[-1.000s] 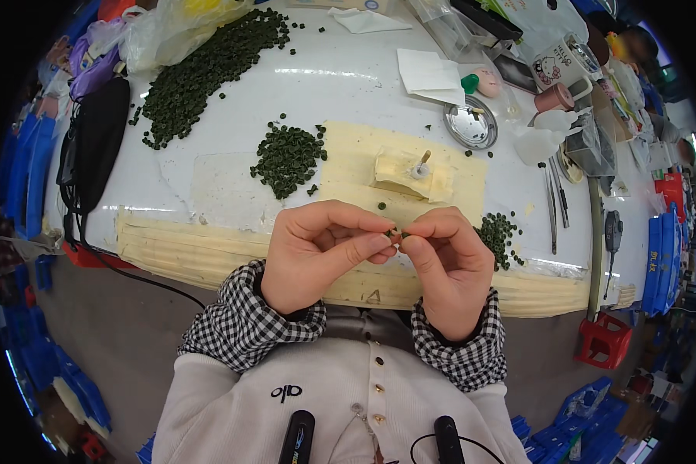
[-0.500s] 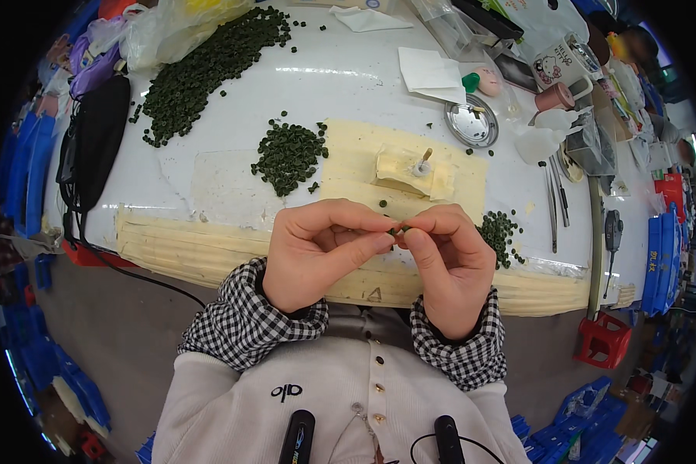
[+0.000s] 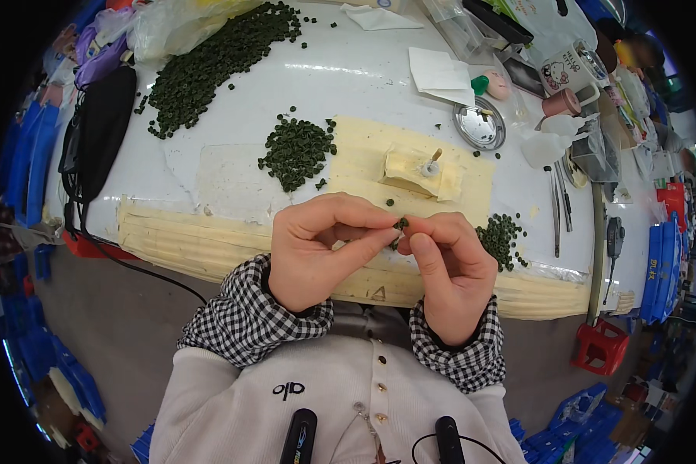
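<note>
A small dark green piece (image 3: 401,223) sits between my fingertips, above the front edge of the table. My left hand (image 3: 313,251) pinches it between thumb and forefinger. From the other side my right hand (image 3: 455,267) grips at the same piece, thumb and forefinger bent together. Another dark green bit shows just below, partly hidden by the fingers. Beyond the hands, a yellowish block (image 3: 421,174) with a short upright peg rests on a cream sheet (image 3: 352,147). One loose green piece (image 3: 390,203) lies on that sheet near my fingertips.
Dark green pieces form a large heap (image 3: 209,66) at the far left, a smaller pile (image 3: 298,151) in the middle and another (image 3: 503,240) by my right hand. A round metal dish (image 3: 479,124), tweezers (image 3: 555,213) and a cup (image 3: 568,71) stand right. A black pouch (image 3: 100,135) lies left.
The green piece shows more plainly between the fingertips now. My right thumb has shifted slightly lower and away from the left fingertips. The view has moved a little.
</note>
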Action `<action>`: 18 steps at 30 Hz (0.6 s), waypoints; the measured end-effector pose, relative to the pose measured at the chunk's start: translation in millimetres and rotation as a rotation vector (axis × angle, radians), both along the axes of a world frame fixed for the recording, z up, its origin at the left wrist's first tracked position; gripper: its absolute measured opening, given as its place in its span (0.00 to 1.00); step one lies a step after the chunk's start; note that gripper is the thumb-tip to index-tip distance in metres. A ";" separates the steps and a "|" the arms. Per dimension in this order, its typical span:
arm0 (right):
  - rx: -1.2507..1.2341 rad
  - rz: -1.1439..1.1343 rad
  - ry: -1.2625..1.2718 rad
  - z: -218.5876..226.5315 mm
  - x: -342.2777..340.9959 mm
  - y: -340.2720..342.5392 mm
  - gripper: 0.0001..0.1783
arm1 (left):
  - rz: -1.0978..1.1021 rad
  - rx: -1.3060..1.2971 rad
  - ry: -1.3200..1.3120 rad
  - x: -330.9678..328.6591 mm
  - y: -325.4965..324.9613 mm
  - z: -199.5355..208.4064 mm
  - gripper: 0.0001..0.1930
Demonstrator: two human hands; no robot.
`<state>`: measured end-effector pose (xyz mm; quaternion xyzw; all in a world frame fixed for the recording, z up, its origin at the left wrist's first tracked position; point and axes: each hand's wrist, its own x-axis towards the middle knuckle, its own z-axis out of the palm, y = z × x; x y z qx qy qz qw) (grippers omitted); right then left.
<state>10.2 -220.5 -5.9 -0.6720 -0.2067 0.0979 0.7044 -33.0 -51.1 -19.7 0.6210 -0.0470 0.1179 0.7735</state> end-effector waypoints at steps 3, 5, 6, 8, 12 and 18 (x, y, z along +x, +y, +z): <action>-0.052 -0.023 -0.079 -0.5 -1.6 -1.0 0.11 | 0.015 0.034 -0.008 -0.4 0.6 0.0 0.10; -0.088 -0.042 -0.148 -2.2 -3.4 -1.3 0.12 | 0.018 0.025 -0.004 -0.4 0.7 -0.3 0.10; -0.103 -0.043 -0.156 -1.6 -4.4 -1.3 0.12 | 0.020 0.011 0.002 -0.2 0.5 -0.5 0.10; -0.131 -0.047 -0.174 0.0 -5.9 -1.2 0.13 | 0.020 -0.005 0.007 -0.2 0.4 -0.6 0.10; -0.078 -0.015 -0.159 -3.2 -4.5 -3.1 0.14 | 0.019 -0.002 0.002 -0.2 0.6 -0.5 0.10; -0.094 0.012 -0.192 -4.9 -4.9 -6.5 0.15 | 0.052 0.264 -0.149 2.0 3.5 2.2 0.12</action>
